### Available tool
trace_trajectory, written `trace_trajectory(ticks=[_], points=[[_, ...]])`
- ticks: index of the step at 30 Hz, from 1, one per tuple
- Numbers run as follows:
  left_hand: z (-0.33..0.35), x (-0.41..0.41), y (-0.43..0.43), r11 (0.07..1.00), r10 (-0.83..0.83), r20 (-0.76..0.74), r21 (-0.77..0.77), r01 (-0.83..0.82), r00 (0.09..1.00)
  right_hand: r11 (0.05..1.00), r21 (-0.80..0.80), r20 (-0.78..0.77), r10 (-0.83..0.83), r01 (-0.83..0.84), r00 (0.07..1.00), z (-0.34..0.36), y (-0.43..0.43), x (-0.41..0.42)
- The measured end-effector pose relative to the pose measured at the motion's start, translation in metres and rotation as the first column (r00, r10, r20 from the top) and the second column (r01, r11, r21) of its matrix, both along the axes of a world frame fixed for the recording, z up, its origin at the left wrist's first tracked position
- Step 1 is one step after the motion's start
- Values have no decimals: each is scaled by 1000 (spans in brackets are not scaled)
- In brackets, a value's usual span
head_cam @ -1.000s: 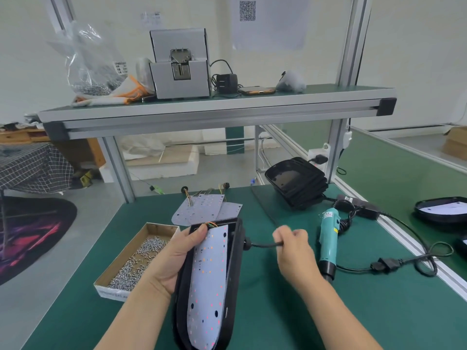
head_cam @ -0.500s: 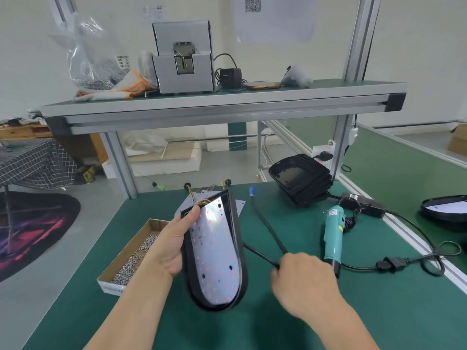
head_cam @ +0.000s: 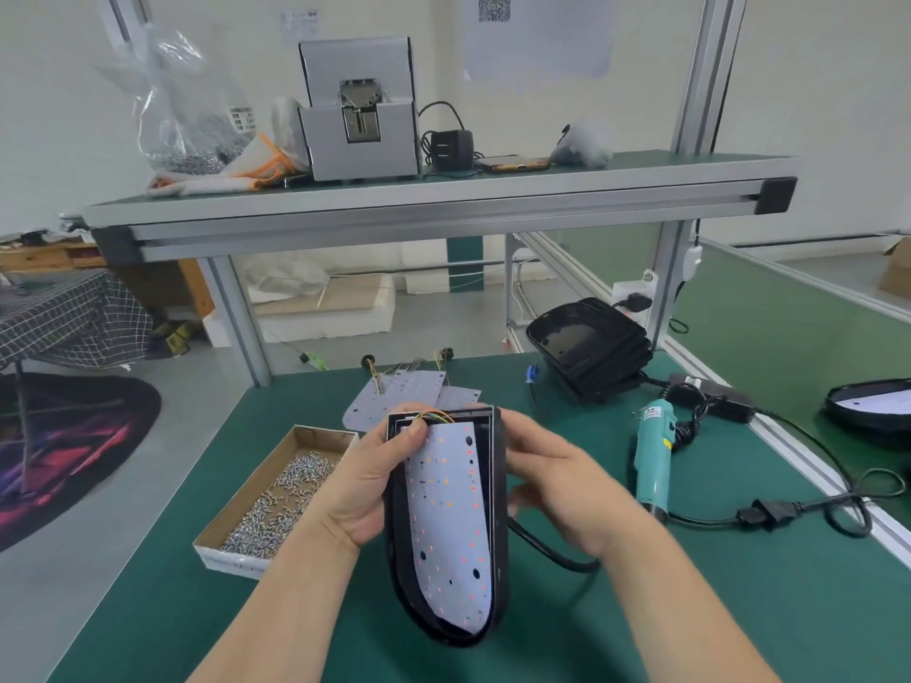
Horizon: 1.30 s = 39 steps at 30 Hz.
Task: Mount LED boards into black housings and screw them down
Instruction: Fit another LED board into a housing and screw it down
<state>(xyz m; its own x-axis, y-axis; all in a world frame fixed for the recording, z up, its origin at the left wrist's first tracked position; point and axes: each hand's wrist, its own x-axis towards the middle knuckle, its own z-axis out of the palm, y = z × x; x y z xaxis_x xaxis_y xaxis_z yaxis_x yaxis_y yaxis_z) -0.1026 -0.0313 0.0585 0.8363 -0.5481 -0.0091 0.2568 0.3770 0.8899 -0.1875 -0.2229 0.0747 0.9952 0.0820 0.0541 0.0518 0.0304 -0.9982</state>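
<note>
I hold a black housing tilted up above the green mat, with a white LED board lying inside it. My left hand grips its left edge, thumb pressed on the board's top near the coloured wires. My right hand grips the housing's right side, fingers curled behind it. A black cable runs out from under the housing. Spare LED boards lie just beyond. A stack of empty black housings sits at the back right. The teal electric screwdriver lies to the right.
A cardboard box of screws sits at the left. The screwdriver's power cord and adapter trail along the right edge. Another housing with a board rests on the neighbouring bench. An aluminium shelf spans overhead.
My right hand has let go of the cable and moved up to grip the housing's right side. The housing has come closer and lower, and the cable has dropped beneath it.
</note>
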Motion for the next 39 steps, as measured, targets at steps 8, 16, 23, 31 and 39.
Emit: trace_trajectory(ticks=[8,16,23,31,39], points=[[1,-6,5,998,-58,10,-9,58,998,981,-21,49,194,-193,980,-17,4,-1],[6,-10,0,995,96,-31,35,-95,995,705,-613,312,-199,357,929,-34,4,4],[23,-14,-3,981,145,113,116,-158,983,915,-226,267,-272,335,924,-19,12,-5],[31,-21,-6,944,231,269,169,-282,935,862,-262,315,-348,433,883,3,9,-8],[28,-30,-10,937,196,312,221,-272,930,742,-330,448,-421,584,789,-8,18,-8]])
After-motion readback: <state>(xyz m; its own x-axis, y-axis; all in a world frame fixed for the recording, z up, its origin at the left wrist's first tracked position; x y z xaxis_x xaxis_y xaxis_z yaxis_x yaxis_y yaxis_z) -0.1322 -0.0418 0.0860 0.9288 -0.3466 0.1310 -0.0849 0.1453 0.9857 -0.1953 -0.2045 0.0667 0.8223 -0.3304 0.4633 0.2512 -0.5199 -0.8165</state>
